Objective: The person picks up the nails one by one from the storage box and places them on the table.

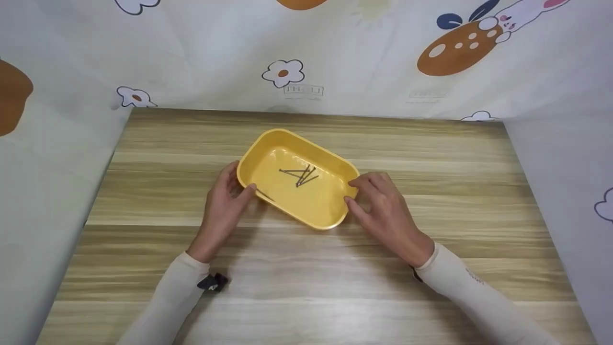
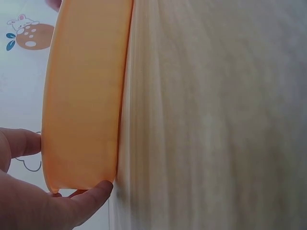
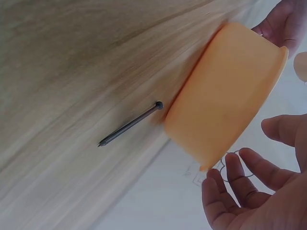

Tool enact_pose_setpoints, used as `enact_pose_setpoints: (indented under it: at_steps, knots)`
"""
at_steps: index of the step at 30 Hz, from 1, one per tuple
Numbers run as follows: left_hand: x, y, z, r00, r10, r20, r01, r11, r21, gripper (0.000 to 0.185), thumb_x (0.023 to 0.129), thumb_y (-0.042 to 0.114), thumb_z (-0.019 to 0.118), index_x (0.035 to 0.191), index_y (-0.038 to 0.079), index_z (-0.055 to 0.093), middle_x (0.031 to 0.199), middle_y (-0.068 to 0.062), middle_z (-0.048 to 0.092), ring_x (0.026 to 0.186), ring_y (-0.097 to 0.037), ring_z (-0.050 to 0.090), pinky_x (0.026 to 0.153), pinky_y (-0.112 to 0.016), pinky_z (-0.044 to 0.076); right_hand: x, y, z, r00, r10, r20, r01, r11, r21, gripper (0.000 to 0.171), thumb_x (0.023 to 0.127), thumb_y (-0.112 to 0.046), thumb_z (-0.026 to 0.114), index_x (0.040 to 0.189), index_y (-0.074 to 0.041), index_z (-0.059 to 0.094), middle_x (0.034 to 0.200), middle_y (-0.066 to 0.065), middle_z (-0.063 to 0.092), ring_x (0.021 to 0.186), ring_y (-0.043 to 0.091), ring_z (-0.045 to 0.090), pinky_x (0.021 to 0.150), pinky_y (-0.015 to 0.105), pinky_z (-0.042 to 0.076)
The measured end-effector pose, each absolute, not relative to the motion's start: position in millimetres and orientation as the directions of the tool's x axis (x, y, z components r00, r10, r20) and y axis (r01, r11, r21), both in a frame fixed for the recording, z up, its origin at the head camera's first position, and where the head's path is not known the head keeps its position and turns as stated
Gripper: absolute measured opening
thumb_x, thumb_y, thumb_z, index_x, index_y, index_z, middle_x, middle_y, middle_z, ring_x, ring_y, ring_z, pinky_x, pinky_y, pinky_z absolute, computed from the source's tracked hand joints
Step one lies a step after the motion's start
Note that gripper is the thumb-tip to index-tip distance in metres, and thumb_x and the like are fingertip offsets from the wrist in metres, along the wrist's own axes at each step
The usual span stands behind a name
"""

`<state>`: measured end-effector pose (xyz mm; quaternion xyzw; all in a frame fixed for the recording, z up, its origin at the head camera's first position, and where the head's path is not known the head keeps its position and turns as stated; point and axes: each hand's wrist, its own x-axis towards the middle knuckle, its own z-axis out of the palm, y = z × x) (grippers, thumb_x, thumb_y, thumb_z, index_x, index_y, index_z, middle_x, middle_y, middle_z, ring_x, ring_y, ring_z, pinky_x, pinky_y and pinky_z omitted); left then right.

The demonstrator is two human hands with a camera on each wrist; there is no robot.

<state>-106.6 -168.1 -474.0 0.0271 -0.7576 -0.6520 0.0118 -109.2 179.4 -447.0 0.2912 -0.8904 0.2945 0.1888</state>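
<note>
- a wood-grained table (image 1: 297, 278) is filling the middle and lower part of the head view, its pale and brown bands running across the frame
- pale walls (image 1: 206, 67) are rising along the top, left and right, showing printed white flowers (image 1: 283, 73); a printed rabbit (image 1: 517, 21) is leaning over a spotted brown shape (image 1: 459, 50) at the upper right
- light sleeves (image 1: 167, 292) are coming in from the lower left and lower right
- a yellow tray (image 1: 311, 206) is resting on the table at the centre of the head view, slanting down toward the right
- several dark nails (image 1: 301, 178) are lying crossed on its floor, well apart from the fingers of either hand
- the left hand (image 1: 225, 206) is gripping the tray's left end, thumb at the rim and fingers curling round the outside
- a thin dark strip (image 1: 266, 195) is showing along the lower left rim, just beside that thumb; what it is cannot be told
- the right hand (image 1: 388, 215) is hovering at the tray's right end, fingers loosely bent and parted from the thumb, pinching nothing; whether fingertips are touching the rim cannot be told
- in the right wrist view, a single nail (image 3: 129, 125) is lying left of centre on the wood, outside the tray and apart from the fingers
</note>
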Motion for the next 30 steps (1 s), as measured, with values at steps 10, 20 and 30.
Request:
enact_pose_setpoints:
  at_steps: [10,20,30]
  knots:
    - [-107,-169,-474,-0.998,-0.059,-0.022,-0.032,0.176,0.984,0.068,0.108,0.011,0.069,0.166,-0.002,0.038,0.164,-0.019,0.051,0.150,-0.034,0.052,0.124,-0.048,0.046,-121,164,-444,-0.754,-0.441,0.486,-0.643,0.644,-0.414,0.024,0.095,-0.008,0.086,0.115,0.002,0.079,0.114,0.011,0.068,0.116,0.031,0.060,0.097,0.043,0.057]
    - [-107,-169,-472,-0.998,-0.053,-0.034,-0.043,0.188,0.981,0.066,0.108,0.012,0.069,0.166,0.000,0.039,0.165,-0.017,0.050,0.151,-0.032,0.051,0.124,-0.046,0.046,-135,148,-445,-0.785,-0.470,0.403,-0.615,0.670,-0.417,0.020,0.096,-0.007,0.085,0.112,0.004,0.079,0.119,0.012,0.067,0.117,0.032,0.060,0.099,0.043,0.057]
    - [-106,-170,-473,-0.999,-0.044,-0.031,-0.038,0.168,0.985,0.068,0.108,0.012,0.069,0.167,0.001,0.037,0.166,-0.017,0.049,0.152,-0.030,0.051,0.124,-0.045,0.046,-148,130,-448,-0.764,-0.543,0.347,-0.643,0.680,-0.352,0.022,0.096,-0.009,0.085,0.111,0.006,0.080,0.119,0.017,0.070,0.114,0.034,0.061,0.102,0.046,0.057]
